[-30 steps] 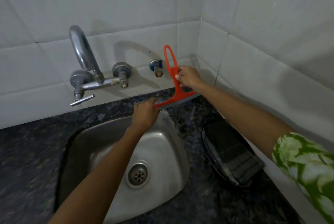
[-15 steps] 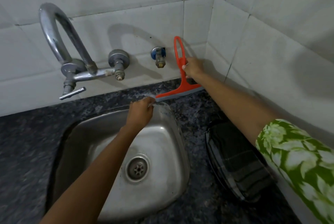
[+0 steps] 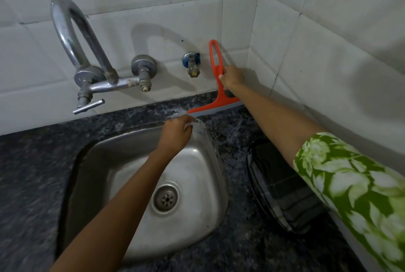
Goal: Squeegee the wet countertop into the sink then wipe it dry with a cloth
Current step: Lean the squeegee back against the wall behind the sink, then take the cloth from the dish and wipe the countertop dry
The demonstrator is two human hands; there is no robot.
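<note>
Gripping orange squeegee (image 3: 215, 78) handle, right hand (image 3: 232, 77), grey blade on countertop (image 3: 232, 127), left hand (image 3: 178, 132) grip curled at sink (image 3: 203, 157) rim

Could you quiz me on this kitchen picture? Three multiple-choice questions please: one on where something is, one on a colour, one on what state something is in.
1. Where does the squeegee blade rest?
A. On the countertop behind the sink, at the back wall
B. Inside the sink bowl
C. On top of the tap

2. What colour is the squeegee's handle?
A. Blue
B. Orange-red
C. Black

3. What is the right hand doing?
A. Hanging free above the sink
B. Gripping the squeegee handle
C. Turning the tap

Answers:
1. A, the blade edge lies on the dark countertop between the sink rim and the tiled wall.
2. B, the looped handle and frame are orange-red against the white tiles.
3. B, its fingers are closed round the handle, while the left hand is at the sink's far rim.
</note>
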